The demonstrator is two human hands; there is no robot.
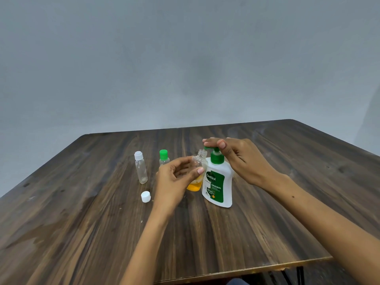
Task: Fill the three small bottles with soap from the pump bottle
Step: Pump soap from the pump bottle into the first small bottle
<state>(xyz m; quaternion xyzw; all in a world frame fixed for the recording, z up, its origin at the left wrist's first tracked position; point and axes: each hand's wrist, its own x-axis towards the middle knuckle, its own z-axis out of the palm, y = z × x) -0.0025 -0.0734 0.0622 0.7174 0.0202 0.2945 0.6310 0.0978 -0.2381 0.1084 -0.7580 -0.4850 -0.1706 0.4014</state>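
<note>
The open small bottle point(199, 167) stands upright near the middle of the counter point(205, 233), touching the left side of the pump bottle point(219, 182). Its threaded neck is uncapped and sits directly under the green pump spout. Yellow-orange soap fills roughly its lower quarter; the upper part is clear.

The left hand point(174, 179) grips the open small bottle, fingers curled round its body and thumb tip pressed on the front face. The right hand point(232, 155) rests on the green pump head, fingers extended flat across its top; thumb position cannot be determined.

The pump bottle is white with a green label and stands upright on the counter.

A loose white cap point(145, 196) lies on the counter, near and to the left of the left hand. Further back stand a clear bottle with a white cap point(140, 167) and a clear bottle with a green cap point(164, 158), both closed, apart from each other.
</note>
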